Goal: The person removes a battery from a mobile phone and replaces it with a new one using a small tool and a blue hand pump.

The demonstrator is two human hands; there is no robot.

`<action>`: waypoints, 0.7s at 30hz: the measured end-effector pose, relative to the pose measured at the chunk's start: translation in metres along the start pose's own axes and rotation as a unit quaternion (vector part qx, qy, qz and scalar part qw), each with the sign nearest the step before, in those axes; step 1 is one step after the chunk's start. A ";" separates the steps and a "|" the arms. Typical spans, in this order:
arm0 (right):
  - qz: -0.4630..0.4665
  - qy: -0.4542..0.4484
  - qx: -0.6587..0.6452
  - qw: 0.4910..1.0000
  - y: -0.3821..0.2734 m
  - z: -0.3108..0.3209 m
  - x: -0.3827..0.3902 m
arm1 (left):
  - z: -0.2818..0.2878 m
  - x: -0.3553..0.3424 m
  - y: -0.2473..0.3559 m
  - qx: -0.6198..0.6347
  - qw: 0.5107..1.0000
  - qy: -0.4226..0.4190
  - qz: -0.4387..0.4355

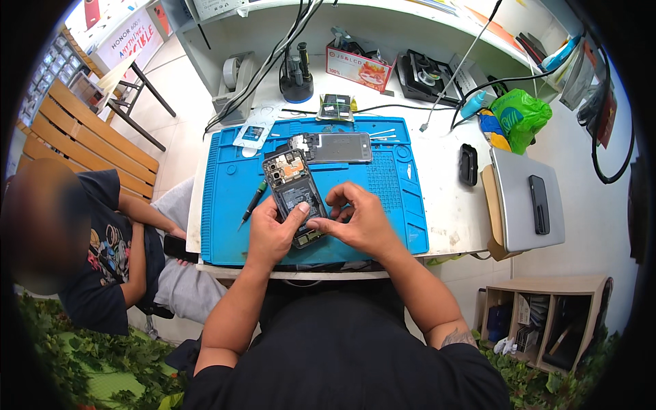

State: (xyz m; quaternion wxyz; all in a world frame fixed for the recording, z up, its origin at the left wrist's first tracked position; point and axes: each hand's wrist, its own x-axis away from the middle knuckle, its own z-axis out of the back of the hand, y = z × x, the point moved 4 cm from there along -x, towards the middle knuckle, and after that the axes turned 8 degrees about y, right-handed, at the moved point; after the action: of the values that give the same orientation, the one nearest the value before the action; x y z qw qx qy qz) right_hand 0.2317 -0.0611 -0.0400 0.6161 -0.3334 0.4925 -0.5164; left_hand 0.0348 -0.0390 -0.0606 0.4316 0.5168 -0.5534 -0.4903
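Observation:
My left hand [268, 234] grips an opened smartphone [295, 191] by its lower left side, thumb over the black battery. Its circuit board and copper-coloured patch show at the top. My right hand [365, 222] is at the phone's lower right edge, thumb tip against or just over it, fingers curled and apart from the thumb. I see nothing held in it. Left of the phone, a screwdriver [253, 203] with a green and black handle lies on the blue repair mat [229, 181]. Behind the phone lies a grey phone part [339, 147], long and flat.
Cotton swabs [384, 135] lie at the mat's back right. Beyond are a screwdriver stand [296, 85], a red box [359, 66] and a green bag [519, 116]. A laptop [529, 201] with a black phone on it stands right. A seated person [102, 239] is close on the left.

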 end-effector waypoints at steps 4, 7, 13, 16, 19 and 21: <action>-0.028 0.045 -0.041 0.998 0.012 -0.004 0.003 | -0.006 0.002 0.003 -0.010 1.000 0.011 -0.026; 0.013 0.085 -0.018 0.996 0.007 -0.005 0.005 | -0.007 0.004 -0.001 -0.034 0.998 0.039 -0.043; 0.078 0.108 0.080 0.988 0.000 -0.013 0.006 | -0.009 0.005 -0.001 -0.042 0.994 0.065 -0.074; 0.043 0.082 0.055 0.994 0.002 -0.013 0.003 | -0.006 0.003 0.004 0.002 0.997 0.046 -0.057; -0.044 0.020 -0.020 0.999 0.018 -0.008 0.001 | -0.002 0.000 0.001 0.043 0.998 0.026 -0.028; -0.147 -0.044 -0.128 0.980 0.035 -0.006 0.000 | 0.001 -0.003 0.001 0.048 0.999 0.008 -0.010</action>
State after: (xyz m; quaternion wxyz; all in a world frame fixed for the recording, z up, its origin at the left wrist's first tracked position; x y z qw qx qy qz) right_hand 0.2366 -0.0517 -0.0734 0.5065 -0.5006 0.4729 -0.5188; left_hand 0.0342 -0.0360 -0.0597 0.4056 0.5463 -0.5677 -0.4634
